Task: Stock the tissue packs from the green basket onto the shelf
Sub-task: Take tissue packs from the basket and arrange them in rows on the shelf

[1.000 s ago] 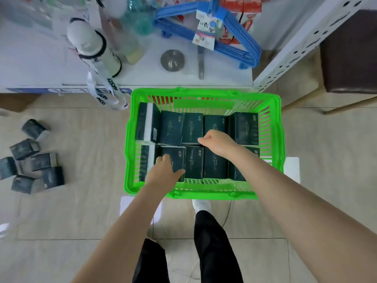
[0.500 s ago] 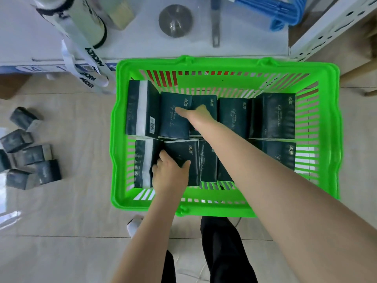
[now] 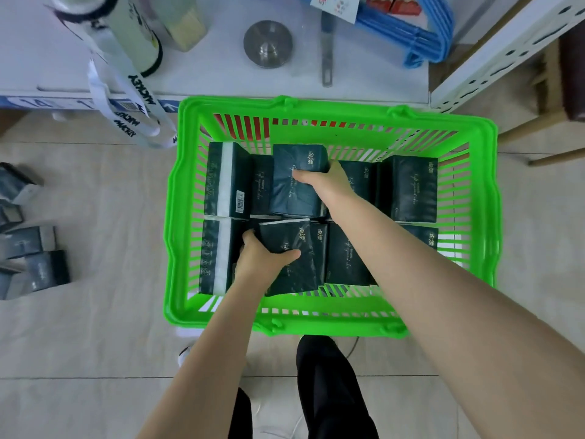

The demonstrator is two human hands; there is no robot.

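A green basket (image 3: pixel 332 326) stands on the floor below me with several dark green tissue packs in two rows. My right hand (image 3: pixel 329 185) grips one tissue pack (image 3: pixel 296 198) in the far row and holds it raised above its neighbours. My left hand (image 3: pixel 262 264) grips another tissue pack (image 3: pixel 292 242) in the near row, thumb across its front, the pack tilted up. More packs (image 3: pixel 410 188) lie flat at the right side of the basket. The white shelf (image 3: pixel 221 74) runs along the top, just beyond the basket.
On the shelf lie a white bottle with a strap (image 3: pixel 126 36), a round metal lid (image 3: pixel 267 42), a metal tool (image 3: pixel 327 52) and blue hangers (image 3: pixel 411 33). Several tissue packs (image 3: pixel 34 258) lie on the floor at the left. A white perforated upright (image 3: pixel 506 49) stands at the right.
My head has moved closer to the basket. Both hands went from resting on packs to gripping them, and each pack is now lifted out of its row.
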